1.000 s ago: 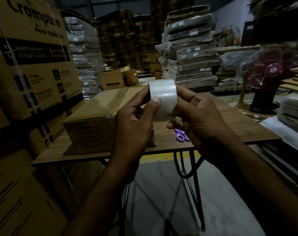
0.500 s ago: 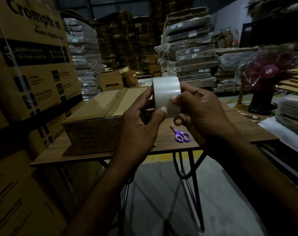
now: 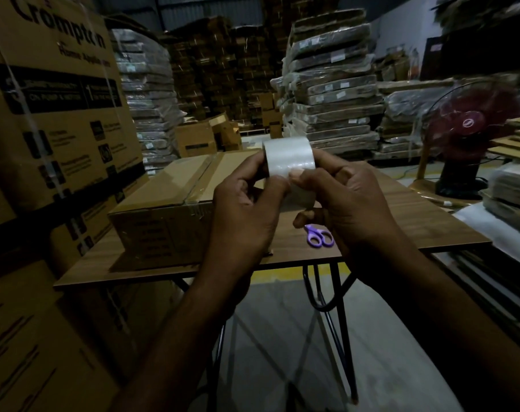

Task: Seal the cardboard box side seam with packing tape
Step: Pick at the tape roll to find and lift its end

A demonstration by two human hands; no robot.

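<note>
While you are holding the tape roll (image 3: 288, 156) above the near edge of the bench (image 3: 416, 221), your left hand (image 3: 243, 212) is curling round its left edge and your right hand (image 3: 350, 203) is gripping its right side, both thumbs pressing on the outer wrap as if hunting for the loose end. The box (image 3: 169, 209) is lying flat on the bench, left of and beyond your hands, apart from the roll. The risk, as I judge it, is coming from the clear tape hiding its own end: a nail picking at the wrong spot may be splitting off a narrow sliver instead of the full width, and a freed end may be folding back and sticking to itself or your fingers. The scissors (image 3: 319, 235) are lying on the bench just below your right hand, which is covering most of their blades. Whether the end is lifting yet is not showing. The box's side seam is sitting in shadow, partly behind your left hand, so its condition is staying unreadable.
</note>
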